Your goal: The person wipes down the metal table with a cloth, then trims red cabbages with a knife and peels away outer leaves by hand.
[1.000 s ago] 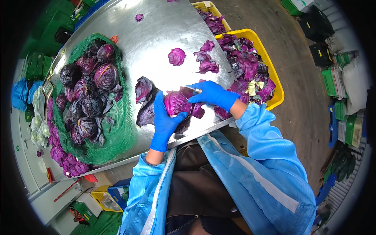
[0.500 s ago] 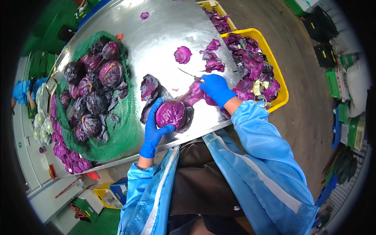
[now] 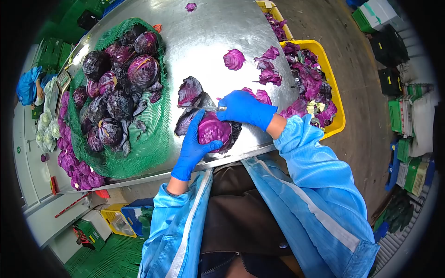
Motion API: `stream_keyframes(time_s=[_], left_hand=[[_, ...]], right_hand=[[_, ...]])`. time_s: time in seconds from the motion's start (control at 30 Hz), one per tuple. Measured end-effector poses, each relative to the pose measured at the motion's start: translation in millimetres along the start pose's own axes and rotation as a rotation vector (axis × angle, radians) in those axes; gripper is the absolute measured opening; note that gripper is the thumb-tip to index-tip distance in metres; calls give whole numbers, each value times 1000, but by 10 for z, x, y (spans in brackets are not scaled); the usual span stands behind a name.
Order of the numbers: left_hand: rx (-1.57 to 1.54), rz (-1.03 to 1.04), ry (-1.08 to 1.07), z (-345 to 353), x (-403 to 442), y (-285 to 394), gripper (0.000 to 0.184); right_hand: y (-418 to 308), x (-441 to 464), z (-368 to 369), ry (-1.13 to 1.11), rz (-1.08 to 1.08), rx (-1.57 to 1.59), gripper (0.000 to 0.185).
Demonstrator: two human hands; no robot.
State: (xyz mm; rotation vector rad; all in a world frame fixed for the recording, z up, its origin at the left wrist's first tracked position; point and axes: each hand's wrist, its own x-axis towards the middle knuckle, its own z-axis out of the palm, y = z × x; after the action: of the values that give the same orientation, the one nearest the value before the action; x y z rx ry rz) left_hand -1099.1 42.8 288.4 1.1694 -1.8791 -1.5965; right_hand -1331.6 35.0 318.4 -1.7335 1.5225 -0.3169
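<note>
My left hand (image 3: 193, 147), in a blue glove, is wrapped around the left side of a peeled red cabbage (image 3: 215, 130) near the table's front edge. A knife (image 3: 200, 108) is gripped in my right hand (image 3: 245, 108), also gloved in blue. Its thin blade points left, just above the cabbage and close to my left fingertips; whether it touches the cabbage I cannot tell. Dark outer leaves (image 3: 190, 91) lie behind and around the cabbage. Purple leaves (image 3: 262, 96) show partly behind my right hand.
A green mesh bag (image 3: 153, 150) with several unpeeled red cabbages (image 3: 143, 72) covers the left of the metal table (image 3: 208, 28). Peeled heads (image 3: 76, 169) line the far left edge. A yellow crate (image 3: 342, 109) of leaves stands at right. Another person (image 3: 28, 88) is at far left.
My right hand has moved left from the loose leaves to above the cabbage, swinging the knife over it. The leaf beside the cabbage is no longer at my right fingers. The view has shifted slightly.
</note>
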Motion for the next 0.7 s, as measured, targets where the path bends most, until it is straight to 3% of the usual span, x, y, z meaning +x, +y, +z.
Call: stream_keyframes(time_s=[0.17,0.23,0.27,0.33,0.37,0.4,0.43,0.5,0.57,0.6,0.63,0.7], left_hand=[[-228,-103,23,-126,-65,-22,99],[-314,-112,68,-113,-35,-210,91],[-504,-167,145,-97,-13,-244,86],[-713,-223,248,-50,53,-134,71],[-707,-227,240,-29,76,-64,71],[-708,-256,259,-10,114,-8,69],[-710,-284,279,7,148,21,67],[-712,-238,283,24,170,37,64],[-784,-233,282,15,193,83,60],[-784,-254,271,-1,187,107,58],[-788,-253,272,-9,189,98,58],[-663,-218,226,-23,197,66,61]], right_hand=[[594,-123,204,229,76,180,38],[609,-302,155,361,472,-183,43],[471,-381,143,362,476,-182,43],[51,-481,186,542,264,250,60],[-63,-430,309,437,125,449,72],[-337,-462,282,375,60,305,67],[-306,-362,560,524,-90,292,54],[-264,-317,579,524,-101,442,43],[-96,-386,497,448,56,215,38],[6,-421,483,444,-4,450,35],[33,-470,496,442,-4,447,35],[-250,-639,238,423,-198,430,39]])
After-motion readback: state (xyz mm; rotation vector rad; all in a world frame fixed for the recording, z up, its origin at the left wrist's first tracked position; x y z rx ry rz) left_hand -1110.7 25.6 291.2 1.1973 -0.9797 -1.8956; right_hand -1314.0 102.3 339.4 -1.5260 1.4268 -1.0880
